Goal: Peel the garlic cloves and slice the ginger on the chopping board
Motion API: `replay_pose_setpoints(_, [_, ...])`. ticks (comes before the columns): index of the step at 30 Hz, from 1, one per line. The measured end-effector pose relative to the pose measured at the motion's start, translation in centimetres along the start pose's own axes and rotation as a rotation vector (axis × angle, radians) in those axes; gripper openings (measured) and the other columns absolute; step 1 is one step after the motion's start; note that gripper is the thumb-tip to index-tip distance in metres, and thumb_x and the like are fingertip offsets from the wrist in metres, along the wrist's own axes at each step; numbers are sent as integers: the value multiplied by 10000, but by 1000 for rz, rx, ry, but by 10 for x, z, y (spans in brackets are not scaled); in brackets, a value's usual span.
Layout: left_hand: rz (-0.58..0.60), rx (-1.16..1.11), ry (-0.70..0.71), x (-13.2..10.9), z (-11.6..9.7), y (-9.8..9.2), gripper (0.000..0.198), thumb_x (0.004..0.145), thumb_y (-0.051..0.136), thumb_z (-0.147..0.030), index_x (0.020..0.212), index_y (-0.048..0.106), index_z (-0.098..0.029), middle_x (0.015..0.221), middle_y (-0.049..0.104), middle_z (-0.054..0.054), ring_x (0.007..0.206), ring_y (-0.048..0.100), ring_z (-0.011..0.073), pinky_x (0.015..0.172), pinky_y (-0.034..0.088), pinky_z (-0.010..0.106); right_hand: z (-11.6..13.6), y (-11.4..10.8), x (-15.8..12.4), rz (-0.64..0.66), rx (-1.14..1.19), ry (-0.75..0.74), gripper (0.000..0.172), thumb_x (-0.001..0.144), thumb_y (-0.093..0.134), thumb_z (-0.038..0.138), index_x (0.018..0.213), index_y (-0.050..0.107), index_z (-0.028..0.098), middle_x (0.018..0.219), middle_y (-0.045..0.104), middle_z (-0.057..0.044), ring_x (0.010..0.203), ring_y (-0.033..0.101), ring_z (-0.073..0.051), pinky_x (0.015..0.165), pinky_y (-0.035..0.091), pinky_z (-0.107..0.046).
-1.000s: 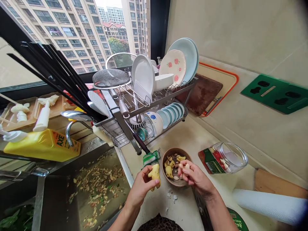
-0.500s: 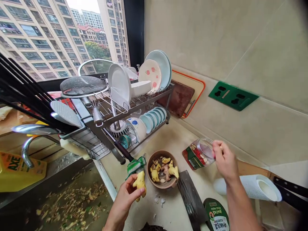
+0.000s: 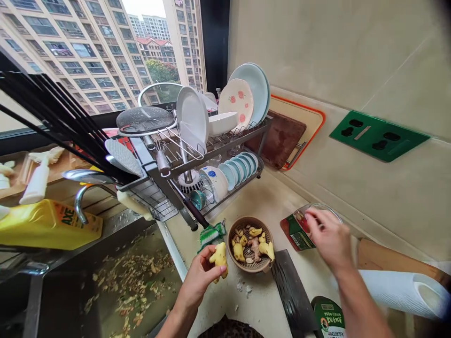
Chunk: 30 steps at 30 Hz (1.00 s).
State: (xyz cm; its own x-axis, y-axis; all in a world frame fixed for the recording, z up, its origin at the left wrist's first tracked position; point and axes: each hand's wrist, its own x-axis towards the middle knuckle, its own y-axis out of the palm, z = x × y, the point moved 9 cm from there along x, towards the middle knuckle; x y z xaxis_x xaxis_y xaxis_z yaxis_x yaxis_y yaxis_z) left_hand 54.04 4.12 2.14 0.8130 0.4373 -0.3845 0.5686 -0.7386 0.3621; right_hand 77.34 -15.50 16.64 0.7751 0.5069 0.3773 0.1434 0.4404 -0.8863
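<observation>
My left hand (image 3: 200,277) pinches a peeled piece of ginger (image 3: 220,259) between thumb and fingers, over the counter beside the sink. My right hand (image 3: 329,232) hovers at the mouth of a clear jar with a red and green label (image 3: 299,233). Its fingers are pressed together; what they hold, if anything, is hidden. Between the hands stands a brown strainer basket (image 3: 230,256) with ginger pieces and garlic cloves in it. A dark-bladed cleaver (image 3: 292,291) lies right of the basket. Behind the left hand is a green brush (image 3: 211,233).
At left, the sink (image 3: 171,249) holds water with floating peelings. A dish rack (image 3: 225,152) with plates and bowls stands behind the basket. A paper towel roll (image 3: 398,288) and a green-labelled package (image 3: 327,317) are at right. A yellow bottle (image 3: 49,227) is by the tap.
The view has swung left, so things sit further right. My right hand has moved from the jar's right rim to over its mouth. The left hand still holds the ginger.
</observation>
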Motion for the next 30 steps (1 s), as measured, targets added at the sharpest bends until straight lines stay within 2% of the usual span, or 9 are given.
replay_pose_setpoints(2, [8,-6,4,1,1,3,411,560,787,-298,866,549,-164,654,560,-19,551,512,101,502,397,197,50,48,-14,273,98,-86,269,893,413,277,928,673,216,918,692,-69,822,643,-182,758,472,-271])
replay_pose_setpoints(5, [37,-14,-4,2,1,9,410,559,787,-295,860,541,-167,656,553,-25,547,500,92,488,381,185,92,130,-40,630,-115,-30,269,889,426,218,1041,648,204,990,684,-100,860,667,-220,708,499,-299])
replay_pose_setpoints(8, [37,6,-5,0,2,4,416,577,777,-309,887,541,-165,658,552,-26,539,495,90,466,357,177,105,177,-46,669,-207,66,314,855,368,45,1007,644,53,949,667,-216,824,685,-293,637,514,-353])
replay_pose_setpoints(11, [0,24,3,0,4,-9,422,594,770,-317,918,547,-164,658,557,-25,546,504,94,476,359,181,99,200,-44,667,-223,138,312,818,362,-34,930,651,-2,876,666,-254,821,691,-292,629,516,-329])
replay_pose_setpoints(15, [-31,27,2,2,7,-18,416,595,775,-311,915,551,-170,669,562,-28,562,508,92,509,381,188,92,203,-43,630,-162,168,298,821,392,-15,958,648,52,930,660,-231,824,690,-254,644,510,-302])
replay_pose_setpoints(20, [11,10,-11,4,8,-6,423,588,775,-311,907,535,-171,668,558,-29,556,507,91,488,359,183,84,176,-34,522,73,120,263,818,493,161,1045,625,156,1026,657,-143,893,650,-202,752,476,-275])
replay_pose_setpoints(23, [39,8,-14,4,8,-1,417,601,766,-321,899,514,-175,666,545,-37,554,506,90,481,350,183,67,157,-23,484,230,117,297,883,359,257,934,636,162,861,693,-61,796,645,-151,685,470,-219])
replay_pose_setpoints(27, [44,-9,-6,3,8,0,421,592,771,-308,881,496,-173,661,531,-44,549,487,79,482,350,179,54,150,-25,556,279,117,349,892,256,180,915,602,144,728,689,-18,618,629,-123,544,452,-195])
replay_pose_setpoints(30, [53,-12,-8,2,10,2,426,592,770,-300,887,491,-172,662,528,-44,545,482,76,470,339,174,64,154,-35,614,198,79,243,817,403,103,884,629,163,798,699,-36,737,640,-146,657,463,-222])
